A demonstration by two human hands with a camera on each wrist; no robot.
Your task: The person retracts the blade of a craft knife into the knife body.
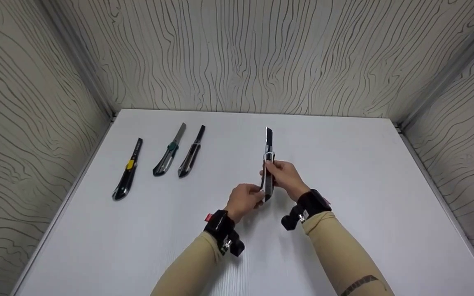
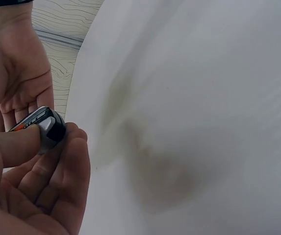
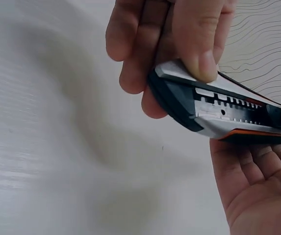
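Note:
A utility knife (image 1: 268, 186) with a silver, black and orange handle is held upright in the head view, its blade extended toward the far wall. My right hand (image 1: 289, 177) grips the middle of the handle, and its thumb lies near the slider. At the butt end, my left hand (image 1: 243, 200) pinches the handle. In the right wrist view, the left thumb (image 3: 199, 41) presses on the handle (image 3: 177, 100) beside the slot, where part of the notched blade track shows. Only the dark butt end (image 2: 57, 131) shows well in the left wrist view.
Three more cutters lie on the white table (image 1: 138, 246) to the left: one with a yellow slider (image 1: 126, 181), one with a green slider (image 1: 163, 163), and a dark one (image 1: 188, 161). Wood-patterned panels (image 1: 237, 57) stand behind and on both sides.

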